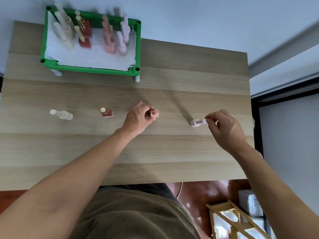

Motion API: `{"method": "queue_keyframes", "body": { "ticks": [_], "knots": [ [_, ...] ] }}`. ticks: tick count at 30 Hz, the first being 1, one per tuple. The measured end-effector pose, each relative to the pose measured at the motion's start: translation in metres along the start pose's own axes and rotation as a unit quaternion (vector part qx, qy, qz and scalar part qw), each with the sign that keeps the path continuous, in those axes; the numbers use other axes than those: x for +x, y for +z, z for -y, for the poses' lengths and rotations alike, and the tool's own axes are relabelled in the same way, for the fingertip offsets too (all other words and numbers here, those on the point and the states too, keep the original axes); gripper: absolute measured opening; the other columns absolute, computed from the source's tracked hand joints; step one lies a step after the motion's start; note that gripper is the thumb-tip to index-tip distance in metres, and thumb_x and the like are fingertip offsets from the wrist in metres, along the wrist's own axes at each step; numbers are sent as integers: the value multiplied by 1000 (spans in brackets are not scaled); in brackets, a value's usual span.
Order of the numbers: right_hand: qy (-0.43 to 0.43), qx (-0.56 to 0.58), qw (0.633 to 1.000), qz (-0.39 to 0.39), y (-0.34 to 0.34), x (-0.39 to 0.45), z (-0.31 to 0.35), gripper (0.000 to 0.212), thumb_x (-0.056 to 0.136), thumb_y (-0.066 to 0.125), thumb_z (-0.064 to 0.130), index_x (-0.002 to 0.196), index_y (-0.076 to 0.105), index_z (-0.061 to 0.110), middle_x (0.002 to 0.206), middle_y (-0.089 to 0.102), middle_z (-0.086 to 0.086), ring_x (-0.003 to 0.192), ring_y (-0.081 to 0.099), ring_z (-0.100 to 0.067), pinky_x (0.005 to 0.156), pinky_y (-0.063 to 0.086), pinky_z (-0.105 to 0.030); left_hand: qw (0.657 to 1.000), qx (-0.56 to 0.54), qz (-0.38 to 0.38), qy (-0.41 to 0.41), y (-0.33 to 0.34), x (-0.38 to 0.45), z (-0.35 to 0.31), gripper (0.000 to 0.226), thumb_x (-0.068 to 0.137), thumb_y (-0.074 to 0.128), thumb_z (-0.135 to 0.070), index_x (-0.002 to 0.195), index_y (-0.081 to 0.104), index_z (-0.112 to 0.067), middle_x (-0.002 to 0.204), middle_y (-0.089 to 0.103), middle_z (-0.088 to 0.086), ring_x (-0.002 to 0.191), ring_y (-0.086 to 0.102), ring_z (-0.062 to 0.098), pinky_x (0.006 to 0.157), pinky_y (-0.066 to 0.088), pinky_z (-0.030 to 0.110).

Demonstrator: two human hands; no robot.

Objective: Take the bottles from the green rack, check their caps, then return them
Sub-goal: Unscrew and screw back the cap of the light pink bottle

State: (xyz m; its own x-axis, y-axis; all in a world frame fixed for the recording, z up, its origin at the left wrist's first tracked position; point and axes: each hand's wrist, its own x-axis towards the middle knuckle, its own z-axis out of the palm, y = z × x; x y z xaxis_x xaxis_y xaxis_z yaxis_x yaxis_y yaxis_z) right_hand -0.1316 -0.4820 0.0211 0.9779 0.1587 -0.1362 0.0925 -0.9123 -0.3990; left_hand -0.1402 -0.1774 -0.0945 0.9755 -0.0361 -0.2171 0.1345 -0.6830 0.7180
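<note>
The green rack (89,69) stands at the table's far left, lined with white paper and holding several cream, red, pink and lilac bottles. Out on the table stand a cream bottle (62,115), a red bottle with a gold cap (107,112), a salmon pink bottle (154,113) and a lilac bottle (196,122). My left hand (138,118) grips the salmon pink bottle from its left side. My right hand (224,125) pinches the cap of the lilac bottle with its fingertips.
The wooden table (155,152) ends at the right near my right wrist. A wall runs along the far side. Below the front edge are a wooden-framed shelf (231,219) and a grey box (250,202) on a red floor.
</note>
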Motion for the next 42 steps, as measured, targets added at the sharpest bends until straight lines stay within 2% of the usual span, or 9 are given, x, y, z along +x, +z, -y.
{"method": "queue_keyframes", "body": {
  "ticks": [5,9,13,17,21,25,32,35,42],
  "knots": [
    [21,12,1000,13,5,-5,-12,19,93,65,30,111,66,23,92,56,10,62,55,-9,65,54,-38,999,-18,4,-27,-1,-3,-2,47,79,83,-31,117,56,-22,110,59,-5,95,64,16,82,54,36],
    [33,17,999,32,11,-5,-20,32,92,66,38,121,61,25,97,57,8,66,57,-11,68,54,-38,999,-16,11,-50,-3,-16,-2,51,80,82,-32,115,46,-20,105,61,-6,86,65,14,76,55,36],
    [39,23,998,41,20,-2,-24,37,91,66,44,123,59,28,98,57,8,70,56,-9,70,55,-37,997,-7,-4,-71,2,-35,-2,33,83,79,-30,100,53,-18,90,63,-6,75,61,12,73,52,33],
    [47,43,997,41,28,2,-23,31,92,63,48,117,62,29,96,57,9,70,56,-9,72,54,-37,998,9,30,-58,10,-48,-5,18,85,77,-27,92,62,-19,85,68,-7,76,64,14,74,52,32],
    [47,76,996,12,31,2,-22,20,94,65,39,107,67,24,98,61,8,68,55,-5,73,54,-38,998,45,45,1,20,-47,-17,14,86,75,-26,93,66,-18,87,70,-9,75,64,10,71,50,27],
    [25,93,995,-14,27,-3,-21,18,94,67,28,108,70,18,99,63,5,64,51,5,69,54,-39,996,43,65,35,31,-38,-31,11,88,73,-24,94,66,-18,88,70,-10,77,65,9,69,48,24],
    [9,105,994,-4,18,-6,-29,21,94,65,19,114,70,16,102,64,5,67,60,-17,72,55,-42,992,13,96,85,63,-20,-62,18,90,73,-22,104,65,-14,94,68,-4,80,63,12,75,55,33],
    [6,100,995,0,17,-2,-33,23,94,64,18,116,70,19,103,63,6,67,61,-17,74,55,-41,992,11,105,72,75,-7,-72,25,90,73,-24,111,64,-13,99,67,-2,81,64,15,77,56,36],
    [3,98,995,3,14,2,-38,24,93,63,17,116,69,19,104,63,3,68,61,-18,74,55,-43,990,21,120,69,91,19,-88,35,83,78,-29,111,60,-18,98,60,-8,77,57,12,76,53,38]
  ]
}}
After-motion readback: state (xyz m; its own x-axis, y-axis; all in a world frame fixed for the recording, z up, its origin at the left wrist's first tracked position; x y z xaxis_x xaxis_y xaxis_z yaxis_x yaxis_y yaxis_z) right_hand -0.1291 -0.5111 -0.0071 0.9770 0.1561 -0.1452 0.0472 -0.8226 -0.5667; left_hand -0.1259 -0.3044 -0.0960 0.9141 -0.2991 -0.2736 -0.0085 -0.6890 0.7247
